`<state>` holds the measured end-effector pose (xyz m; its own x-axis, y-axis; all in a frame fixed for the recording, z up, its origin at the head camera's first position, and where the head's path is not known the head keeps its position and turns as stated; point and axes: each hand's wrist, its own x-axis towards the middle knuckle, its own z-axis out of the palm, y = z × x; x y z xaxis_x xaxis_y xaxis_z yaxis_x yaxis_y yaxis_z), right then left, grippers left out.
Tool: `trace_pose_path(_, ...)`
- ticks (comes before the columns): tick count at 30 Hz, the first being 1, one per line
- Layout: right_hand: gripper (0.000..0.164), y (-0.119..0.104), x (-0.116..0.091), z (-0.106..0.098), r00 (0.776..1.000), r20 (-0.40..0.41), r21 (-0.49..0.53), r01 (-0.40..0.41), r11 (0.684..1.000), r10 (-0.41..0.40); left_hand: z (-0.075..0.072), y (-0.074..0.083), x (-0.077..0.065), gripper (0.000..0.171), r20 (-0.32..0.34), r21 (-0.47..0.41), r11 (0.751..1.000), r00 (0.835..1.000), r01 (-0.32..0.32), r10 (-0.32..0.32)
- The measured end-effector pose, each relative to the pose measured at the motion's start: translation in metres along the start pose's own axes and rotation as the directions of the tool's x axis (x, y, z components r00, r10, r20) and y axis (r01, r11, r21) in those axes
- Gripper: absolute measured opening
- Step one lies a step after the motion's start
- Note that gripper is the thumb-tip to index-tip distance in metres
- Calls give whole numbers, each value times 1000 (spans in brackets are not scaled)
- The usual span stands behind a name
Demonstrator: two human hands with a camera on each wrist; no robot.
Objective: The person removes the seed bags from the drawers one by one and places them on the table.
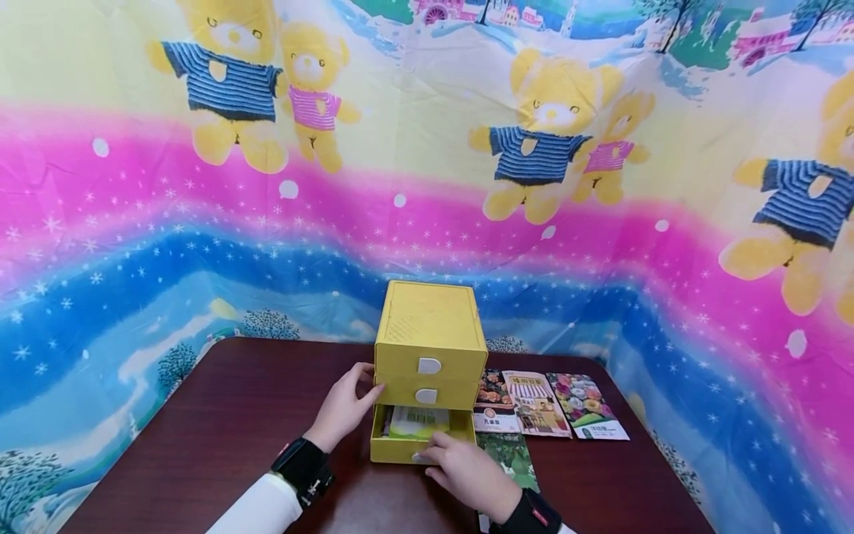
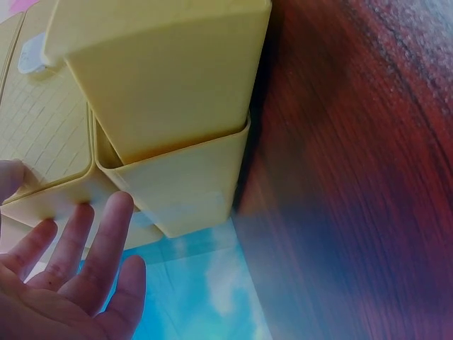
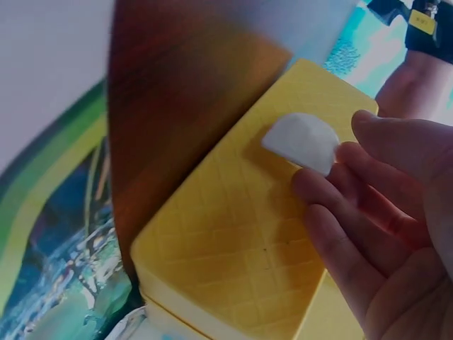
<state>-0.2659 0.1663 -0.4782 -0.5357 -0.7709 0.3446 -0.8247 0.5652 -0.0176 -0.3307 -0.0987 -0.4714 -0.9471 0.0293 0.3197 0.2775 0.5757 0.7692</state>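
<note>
A yellow three-drawer storage box [image 1: 430, 319] stands on the table with its bottom drawer [image 1: 392, 451] pulled out. Inside that drawer lies a green and white packet [image 1: 414, 420]. My left hand [image 1: 342, 406] is at the box's left side, its thumb toward the front; in the left wrist view the fingers [image 2: 106, 244] reach out along the side wall. At the bottom drawer's front is my right hand [image 1: 467, 471]. The right wrist view has its fingertips right at the edge of the white half-round handle [image 3: 304, 140], with the thumb [image 3: 382, 131] held apart from them.
To the right of the box lie several flower-picture packets, among them one with a striped awning [image 1: 537, 404] and one with colourful blooms [image 1: 587, 404]. A green leafy packet [image 1: 510, 460] is partly behind the right hand. A bear-print curtain [image 1: 414, 185] surrounds the dark wooden table [image 1: 253, 415].
</note>
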Motion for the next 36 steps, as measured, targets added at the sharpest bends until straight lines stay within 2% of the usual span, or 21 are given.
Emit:
trace_pose_path(7,16,-11,-3,-8,999,53,-6,-5,1000,5,-1,2,-1,41,-1,4,1000,1000,3,-3)
trace_pose_path(16,17,-14,-6,-11,994,108,35,-10,999,6,-1,1,0,42,6,7,1000,1000,11,-11)
trace_pose_path(24,20,-21,-9,-19,976,217,76,-33,997,16,-1,2,-1,41,5,14,1000,1000,4,-4)
trace_pose_path(30,19,-25,-13,-21,965,262,95,-32,995,6,-1,3,1,41,11,18,1000,1000,12,-12)
trace_pose_path(36,19,-30,-16,-22,959,282,87,2,996,-27,0,1,1,42,13,17,1000,1000,16,-16)
